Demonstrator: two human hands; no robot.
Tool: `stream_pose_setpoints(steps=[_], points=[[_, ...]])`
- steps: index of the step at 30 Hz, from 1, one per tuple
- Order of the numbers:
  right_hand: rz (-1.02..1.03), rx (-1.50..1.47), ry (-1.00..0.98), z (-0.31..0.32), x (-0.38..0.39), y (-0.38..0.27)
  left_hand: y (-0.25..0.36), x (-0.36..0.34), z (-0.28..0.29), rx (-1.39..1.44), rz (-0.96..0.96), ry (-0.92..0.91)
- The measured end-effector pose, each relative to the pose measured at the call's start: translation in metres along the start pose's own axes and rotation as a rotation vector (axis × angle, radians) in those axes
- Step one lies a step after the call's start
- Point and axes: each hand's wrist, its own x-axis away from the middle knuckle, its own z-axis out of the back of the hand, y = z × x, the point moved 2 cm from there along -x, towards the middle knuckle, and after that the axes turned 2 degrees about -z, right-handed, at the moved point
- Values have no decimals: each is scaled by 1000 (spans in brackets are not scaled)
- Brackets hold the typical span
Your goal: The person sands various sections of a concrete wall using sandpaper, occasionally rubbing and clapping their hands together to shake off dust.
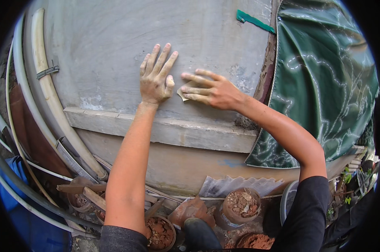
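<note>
My left hand rests on the grey plastered wall with its fingers spread and pale dust on them. Just to its right, my right hand presses a small pale square of what looks like abrasive paper flat against the wall. Its fingers lie over the paper, which is partly hidden beneath them, and their tips are slightly blurred. A plaster ledge runs across the wall below both hands.
A dark green sheet hangs at the right, near a teal strip. Curved pipes stand at the left, by a blue container. Pots of soil, a corrugated sheet and a boot are along the bottom.
</note>
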Motion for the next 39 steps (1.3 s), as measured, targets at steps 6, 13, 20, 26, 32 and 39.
stream_pose_setpoints(steps=[6, 13, 20, 26, 32, 39], points=[[-260, 273, 108, 18, -16, 25, 0, -4, -3, 47, 5, 51], [-435, 303, 128, 37, -44, 36, -10, 8, -4, 72, 45, 101], [-268, 282, 111, 45, -52, 64, -6, 1, -2, 34, 58, 92], [-31, 67, -91, -2, -24, 11, -9, 6, -6, 30, 91, 42], [-244, 198, 88, 29, -34, 41, -8, 1, -8, -23, 76, 29], [-319, 528, 81, 57, -47, 70, -10, -2, -8, -72, 60, 40]])
